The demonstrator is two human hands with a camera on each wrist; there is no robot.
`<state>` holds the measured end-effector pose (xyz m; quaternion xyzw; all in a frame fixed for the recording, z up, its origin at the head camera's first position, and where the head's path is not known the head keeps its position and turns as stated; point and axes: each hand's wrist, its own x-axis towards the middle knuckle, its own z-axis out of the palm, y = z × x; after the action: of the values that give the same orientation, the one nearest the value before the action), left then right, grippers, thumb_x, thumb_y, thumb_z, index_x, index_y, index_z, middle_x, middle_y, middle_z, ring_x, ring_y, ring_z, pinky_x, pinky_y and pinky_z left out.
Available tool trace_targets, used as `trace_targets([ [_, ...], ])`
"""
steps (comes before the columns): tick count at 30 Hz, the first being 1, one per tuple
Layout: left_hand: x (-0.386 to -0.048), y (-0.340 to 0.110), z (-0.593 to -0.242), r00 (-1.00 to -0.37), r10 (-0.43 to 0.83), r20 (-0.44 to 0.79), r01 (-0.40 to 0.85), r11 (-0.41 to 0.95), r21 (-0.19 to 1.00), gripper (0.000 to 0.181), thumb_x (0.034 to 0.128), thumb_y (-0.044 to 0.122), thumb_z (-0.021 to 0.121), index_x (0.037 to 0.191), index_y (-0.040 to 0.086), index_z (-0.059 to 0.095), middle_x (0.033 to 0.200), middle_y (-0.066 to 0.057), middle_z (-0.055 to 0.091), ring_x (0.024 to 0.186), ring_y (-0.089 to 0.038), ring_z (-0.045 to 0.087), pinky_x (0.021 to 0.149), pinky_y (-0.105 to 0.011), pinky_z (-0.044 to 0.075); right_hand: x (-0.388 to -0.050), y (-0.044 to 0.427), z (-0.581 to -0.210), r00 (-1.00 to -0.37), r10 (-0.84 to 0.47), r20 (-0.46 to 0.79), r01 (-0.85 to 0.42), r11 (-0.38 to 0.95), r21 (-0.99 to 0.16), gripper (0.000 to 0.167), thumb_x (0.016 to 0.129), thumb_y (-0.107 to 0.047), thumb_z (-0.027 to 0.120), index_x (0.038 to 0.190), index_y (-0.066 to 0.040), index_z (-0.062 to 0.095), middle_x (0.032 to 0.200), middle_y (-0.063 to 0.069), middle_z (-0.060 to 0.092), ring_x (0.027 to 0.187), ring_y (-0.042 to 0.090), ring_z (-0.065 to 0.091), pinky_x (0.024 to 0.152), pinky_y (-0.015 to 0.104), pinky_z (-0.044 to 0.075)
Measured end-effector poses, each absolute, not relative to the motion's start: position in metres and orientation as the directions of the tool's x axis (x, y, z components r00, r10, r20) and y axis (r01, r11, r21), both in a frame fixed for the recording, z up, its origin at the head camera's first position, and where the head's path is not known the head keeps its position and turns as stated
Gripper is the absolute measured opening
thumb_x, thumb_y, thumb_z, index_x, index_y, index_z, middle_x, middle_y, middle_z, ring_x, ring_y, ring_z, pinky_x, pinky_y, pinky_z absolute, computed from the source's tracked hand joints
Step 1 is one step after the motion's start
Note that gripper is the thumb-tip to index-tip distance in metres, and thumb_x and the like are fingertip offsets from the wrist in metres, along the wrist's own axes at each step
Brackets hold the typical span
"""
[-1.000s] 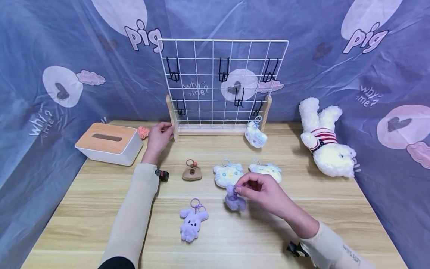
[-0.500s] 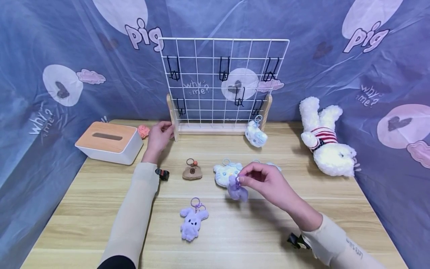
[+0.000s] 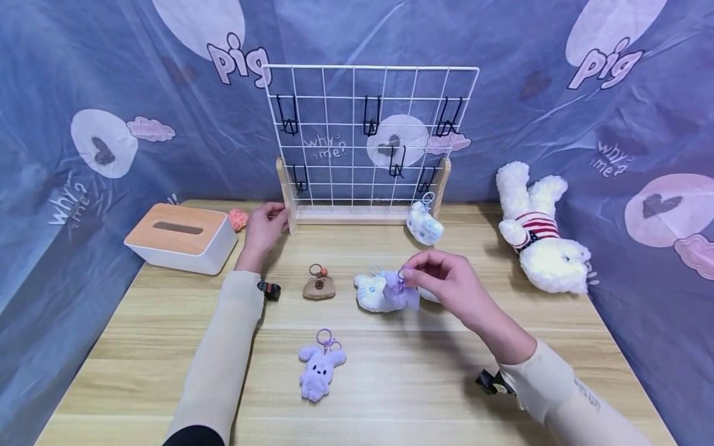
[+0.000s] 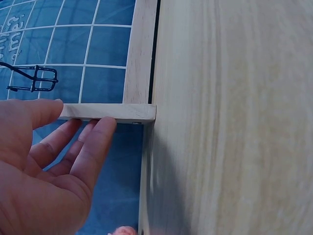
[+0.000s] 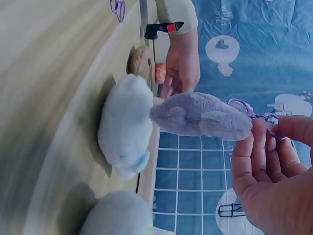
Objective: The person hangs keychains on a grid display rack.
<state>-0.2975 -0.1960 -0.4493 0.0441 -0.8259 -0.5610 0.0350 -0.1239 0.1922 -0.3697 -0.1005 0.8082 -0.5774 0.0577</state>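
With thumb and fingertips, my right hand (image 3: 454,288) pinches the purple ring (image 5: 274,126) of a plush keychain (image 5: 198,115), which hangs above the table. In the head view it partly covers a white-and-blue cat plush keychain (image 3: 370,293); another cat keychain (image 3: 429,296) lies mostly hidden behind the hand. My left hand (image 3: 264,228) grips the wooden side foot (image 4: 110,111) of a white wire grid rack (image 3: 353,124), thumb on one face and fingers on the other. A purple bunny keychain (image 3: 317,375) and a brown bear-like keychain (image 3: 319,287) lie on the table.
Several black hooks, among them an upper-middle hook (image 3: 371,118), are on the grid. A third cat keychain (image 3: 425,224) lies by the rack's right foot. A tissue box (image 3: 181,238) and a pink ball-like thing (image 3: 238,218) stand left; a white plush toy (image 3: 541,232) lies right.
My right hand has lifted the purple plush keychain up and away toward the rack, now in front of the middle cat keychain. The left hand stays on the rack's foot.
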Motion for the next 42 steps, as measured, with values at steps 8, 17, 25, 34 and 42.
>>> trace_targets([
  [8,-0.297,-0.196,-0.449,-0.994,-0.112,0.016,-0.026,0.365,0.931,0.04,0.115,0.022,0.065,0.144,-0.005,0.067,0.131,-0.026,0.069,0.122,-0.042,0.075,0.109,-0.041,0.069,-0.141,0.198,-0.363,-0.987,-0.15,0.063,-0.103,0.273,-0.957,0.016,0.105,-0.008,0.076,0.114,0.004,0.076,0.098,-0.012,0.08,0.093,0.006,0.075,0.089,0.02,0.068],
  [17,-0.297,-0.197,-0.45,-0.993,-0.116,0.011,-0.034,0.379,0.925,0.041,0.1148,0.023,0.065,0.144,-0.004,0.067,0.13,-0.025,0.07,0.119,-0.04,0.076,0.102,-0.035,0.071,-0.156,0.201,-0.355,-0.991,-0.099,0.089,-0.108,0.208,-0.972,0.01,0.106,-0.008,0.076,0.11,0.001,0.076,0.098,-0.005,0.079,0.09,0.006,0.075,0.088,0.022,0.07],
  [25,-0.297,-0.198,-0.45,-0.993,-0.114,0.014,-0.033,0.401,0.915,0.042,0.115,0.026,0.065,0.145,-0.003,0.068,0.131,-0.025,0.071,0.119,-0.039,0.076,0.099,-0.03,0.071,-0.167,0.201,-0.351,-0.997,-0.064,0.039,-0.052,0.212,-0.976,0.011,0.106,-0.011,0.077,0.111,-0.002,0.075,0.095,-0.009,0.076,0.091,0.007,0.074,0.087,0.023,0.07],
  [34,-0.297,-0.197,-0.448,-0.994,-0.111,0.022,-0.024,0.391,0.92,0.042,0.1142,0.025,0.066,0.144,-0.003,0.068,0.13,-0.025,0.071,0.114,-0.036,0.076,0.088,-0.019,0.07,-0.18,0.201,-0.345,-0.999,0.005,0.043,-0.041,0.238,-0.97,0.019,0.105,-0.013,0.078,0.115,0.003,0.072,0.091,-0.012,0.075,0.087,0.006,0.073,0.083,0.021,0.07],
  [42,-0.297,-0.197,-0.449,-0.993,-0.115,0.016,-0.03,0.386,0.922,0.041,0.1141,0.025,0.066,0.143,-0.003,0.069,0.13,-0.025,0.071,0.111,-0.032,0.074,0.086,-0.017,0.069,-0.194,0.198,-0.341,-0.993,0.077,0.093,-0.071,0.252,-0.965,0.024,0.104,-0.015,0.081,0.114,0.005,0.073,0.089,-0.015,0.075,0.083,0.002,0.076,0.079,0.016,0.068],
])
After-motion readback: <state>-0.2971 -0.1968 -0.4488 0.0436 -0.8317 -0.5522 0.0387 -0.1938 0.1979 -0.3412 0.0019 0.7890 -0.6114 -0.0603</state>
